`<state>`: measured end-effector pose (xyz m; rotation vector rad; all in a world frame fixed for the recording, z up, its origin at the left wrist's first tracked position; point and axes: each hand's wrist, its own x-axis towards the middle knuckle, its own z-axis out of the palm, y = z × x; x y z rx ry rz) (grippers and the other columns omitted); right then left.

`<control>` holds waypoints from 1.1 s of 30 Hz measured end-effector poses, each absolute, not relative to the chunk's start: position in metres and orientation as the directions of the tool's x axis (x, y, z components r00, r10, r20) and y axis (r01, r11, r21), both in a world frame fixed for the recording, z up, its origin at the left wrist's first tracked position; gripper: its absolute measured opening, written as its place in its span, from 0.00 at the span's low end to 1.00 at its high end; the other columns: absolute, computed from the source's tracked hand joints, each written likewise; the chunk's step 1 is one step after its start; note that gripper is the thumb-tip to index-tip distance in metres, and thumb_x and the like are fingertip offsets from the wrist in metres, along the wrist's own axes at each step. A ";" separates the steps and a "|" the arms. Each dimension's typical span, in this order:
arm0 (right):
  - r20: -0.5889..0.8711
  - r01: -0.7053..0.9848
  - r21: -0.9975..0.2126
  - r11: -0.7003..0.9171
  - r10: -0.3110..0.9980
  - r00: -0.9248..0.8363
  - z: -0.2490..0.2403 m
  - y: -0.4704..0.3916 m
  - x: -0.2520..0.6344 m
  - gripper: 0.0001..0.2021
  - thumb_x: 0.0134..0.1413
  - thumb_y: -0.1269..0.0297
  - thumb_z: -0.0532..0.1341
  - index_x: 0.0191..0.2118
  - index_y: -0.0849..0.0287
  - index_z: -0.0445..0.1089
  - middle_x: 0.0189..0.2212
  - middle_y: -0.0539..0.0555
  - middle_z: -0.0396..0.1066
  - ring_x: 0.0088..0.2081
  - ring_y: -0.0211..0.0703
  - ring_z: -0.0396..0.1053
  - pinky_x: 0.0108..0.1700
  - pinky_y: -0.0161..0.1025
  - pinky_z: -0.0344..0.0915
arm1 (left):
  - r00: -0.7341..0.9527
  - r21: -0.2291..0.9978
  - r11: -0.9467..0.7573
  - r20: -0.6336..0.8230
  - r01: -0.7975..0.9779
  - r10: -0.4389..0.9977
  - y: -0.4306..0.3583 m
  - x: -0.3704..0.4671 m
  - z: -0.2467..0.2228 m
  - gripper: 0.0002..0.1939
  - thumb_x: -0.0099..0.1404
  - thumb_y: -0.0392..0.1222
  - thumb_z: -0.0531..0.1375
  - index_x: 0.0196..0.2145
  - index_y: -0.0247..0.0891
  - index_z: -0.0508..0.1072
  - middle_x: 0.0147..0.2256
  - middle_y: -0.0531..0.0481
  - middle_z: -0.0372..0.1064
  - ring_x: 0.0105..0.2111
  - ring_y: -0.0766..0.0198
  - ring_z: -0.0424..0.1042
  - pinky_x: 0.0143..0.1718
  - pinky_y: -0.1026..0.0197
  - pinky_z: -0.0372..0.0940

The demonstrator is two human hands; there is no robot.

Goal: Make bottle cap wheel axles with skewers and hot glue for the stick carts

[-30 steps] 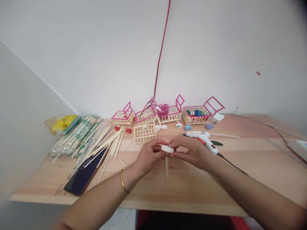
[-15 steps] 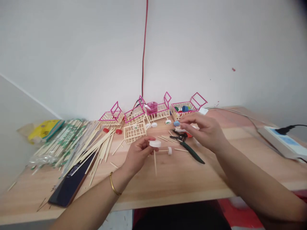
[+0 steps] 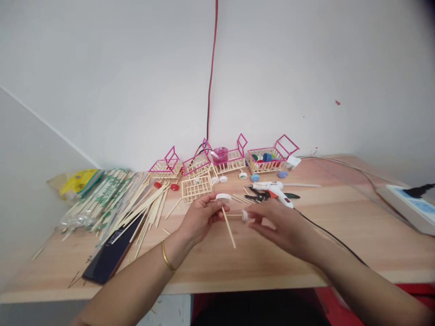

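Observation:
My left hand [image 3: 200, 216] pinches a white bottle cap [image 3: 223, 197] with a thin wooden stick [image 3: 229, 228] slanting down from it. A second white cap [image 3: 244, 215] sits on the end of another stick running sideways from the left fingers. My right hand [image 3: 277, 228] is just right of that second cap, its fingers apart; whether they touch it I cannot make out. Behind the right hand a white glue gun [image 3: 277, 188] lies across dark-handled cutters [image 3: 260, 197]. A small stick frame [image 3: 196, 188] stands beyond my left hand.
Stick carts with pink trim [image 3: 166, 166] line the wall; one basket [image 3: 267, 163] holds colored caps. Loose sticks [image 3: 149, 213], a dark phone-like slab [image 3: 107, 267] and bagged sticks [image 3: 98, 194] lie left. A power strip [image 3: 411, 206] is at right; the glue gun's cord [image 3: 336, 246] crosses the table.
My right hand has moved down and left toward the second cap. The glue gun is now fully exposed, and the cutters' green handle lies farther back. My left hand still holds the cap.

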<state>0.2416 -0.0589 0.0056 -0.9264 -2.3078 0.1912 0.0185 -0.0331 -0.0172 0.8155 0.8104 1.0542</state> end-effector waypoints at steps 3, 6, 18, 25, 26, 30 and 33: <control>0.471 0.403 -0.168 0.899 0.433 -0.768 0.005 -0.058 0.215 0.14 0.60 0.67 0.55 0.51 0.55 0.65 0.40 0.56 0.74 0.41 0.42 0.69 0.42 0.40 0.62 | 0.296 0.880 0.285 -0.176 -0.381 0.939 -0.034 0.019 -0.017 0.17 0.52 0.41 0.67 0.38 0.32 0.70 0.27 0.50 0.73 0.20 0.75 0.66 0.25 0.71 0.63; 0.451 0.356 -0.070 0.932 0.348 -0.822 0.007 -0.047 0.200 0.09 0.60 0.71 0.53 0.42 0.56 0.69 0.34 0.53 0.74 0.36 0.40 0.69 0.39 0.40 0.60 | 0.296 0.915 0.251 -0.156 -0.315 0.942 -0.033 0.017 -0.017 0.14 0.55 0.46 0.65 0.34 0.33 0.70 0.26 0.52 0.72 0.20 0.75 0.66 0.24 0.71 0.62; 0.342 0.565 -0.477 0.674 0.734 -0.587 0.001 -0.004 0.218 0.15 0.64 0.60 0.48 0.38 0.57 0.72 0.35 0.56 0.75 0.36 0.43 0.71 0.37 0.38 0.64 | 0.188 0.724 -0.256 0.175 0.641 0.966 -0.022 -0.001 -0.012 0.20 0.65 0.44 0.52 0.52 0.34 0.68 0.20 0.53 0.70 0.24 0.65 0.70 0.31 0.64 0.62; 0.331 0.525 -0.624 0.579 0.804 -0.494 -0.009 0.003 0.220 0.14 0.63 0.58 0.48 0.41 0.59 0.68 0.29 0.53 0.73 0.28 0.40 0.69 0.32 0.36 0.62 | 0.226 0.571 -0.365 0.300 0.735 0.927 -0.015 -0.003 -0.024 0.12 0.66 0.41 0.52 0.38 0.37 0.75 0.30 0.48 0.74 0.29 0.65 0.71 0.32 0.64 0.62; 0.326 0.530 -0.625 0.573 0.809 -0.489 -0.009 0.004 0.220 0.14 0.63 0.58 0.48 0.40 0.59 0.68 0.27 0.52 0.72 0.27 0.39 0.69 0.32 0.36 0.62 | 0.232 0.562 -0.379 0.317 0.735 0.920 -0.014 -0.003 -0.026 0.12 0.66 0.41 0.52 0.37 0.37 0.75 0.30 0.48 0.74 0.29 0.65 0.71 0.32 0.64 0.62; 0.342 0.517 -0.594 0.616 0.775 -0.532 -0.008 0.008 0.219 0.18 0.64 0.57 0.47 0.33 0.59 0.69 0.27 0.53 0.71 0.29 0.40 0.68 0.33 0.36 0.62 | 0.249 0.553 -0.449 0.401 0.701 0.882 -0.014 -0.002 -0.025 0.11 0.66 0.41 0.53 0.37 0.37 0.75 0.33 0.47 0.74 0.32 0.64 0.71 0.36 0.62 0.63; 0.408 0.486 -0.571 0.662 0.742 -0.532 -0.007 0.013 0.218 0.19 0.64 0.57 0.47 0.34 0.60 0.71 0.31 0.56 0.73 0.35 0.42 0.69 0.38 0.37 0.62 | 0.229 0.594 -0.487 0.457 0.641 0.860 -0.016 -0.002 -0.020 0.10 0.65 0.41 0.54 0.37 0.38 0.75 0.34 0.46 0.74 0.34 0.63 0.71 0.38 0.62 0.63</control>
